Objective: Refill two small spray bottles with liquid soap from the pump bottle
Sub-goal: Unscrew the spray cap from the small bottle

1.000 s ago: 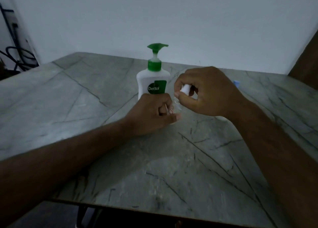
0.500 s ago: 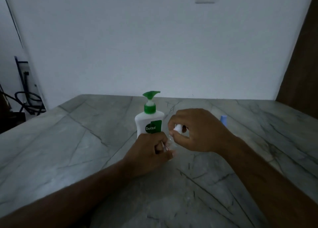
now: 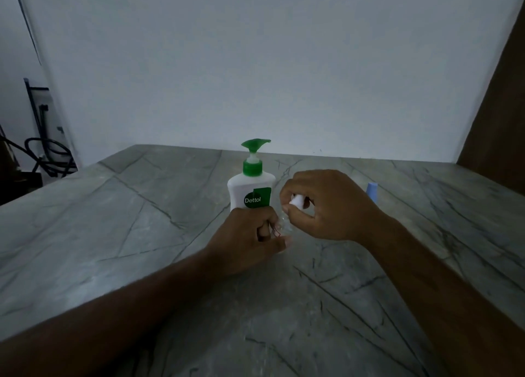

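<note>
Left hand [image 3: 250,238] grips clear spray bottle [image 3: 284,225] mid-table, just before pump bottle [image 3: 251,187]; right hand [image 3: 318,206] pinches its white cap [image 3: 297,200]. Risk: twisting tips the light bottle, cap slips

dim, bluish, underexposed throughout; no lamp in view, only soft flat light with the white wall [image 3: 255,64] brightest mid-frame and fading to grey toward the corners. faint, diffuse shadows under the forearms on the marble table [image 3: 113,234]. no glare, just a weak sheen low on the tabletop. wide-angle bending of the table edges and wall lines at left. slightly soft and noisy everywhere; clear small spray bottle [image 3: 284,226] barely readable between the hands
</note>
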